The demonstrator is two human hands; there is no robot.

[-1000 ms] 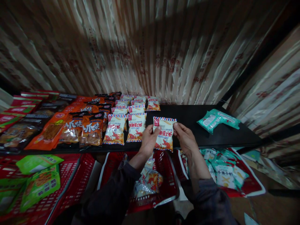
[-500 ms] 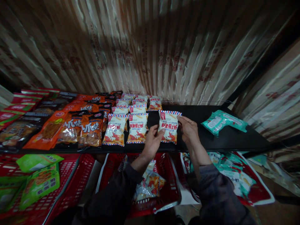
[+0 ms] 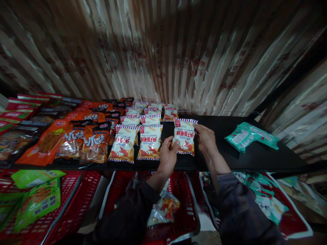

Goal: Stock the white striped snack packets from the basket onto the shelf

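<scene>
Between my two hands is a white snack bag with red lettering and a striped top edge, held upright over the black shelf. My left hand grips its lower left side, thumb across the front. At its upper right edge, my right hand pinches the bag with the fingertips. Left of it stand matching bags in two columns, the front ones being a white snack bag and another white snack bag. Behind the held bag, one more white snack bag stands at the back.
Orange and black snack packs fill the shelf's left part. Teal packets lie at right. Below are a red basket with white snack bags, a red basket with teal packs, and a red basket with green packs.
The view has shifted slightly. Both hands keep hold of the white bag, which has moved a little back, away from the shelf's front edge.
</scene>
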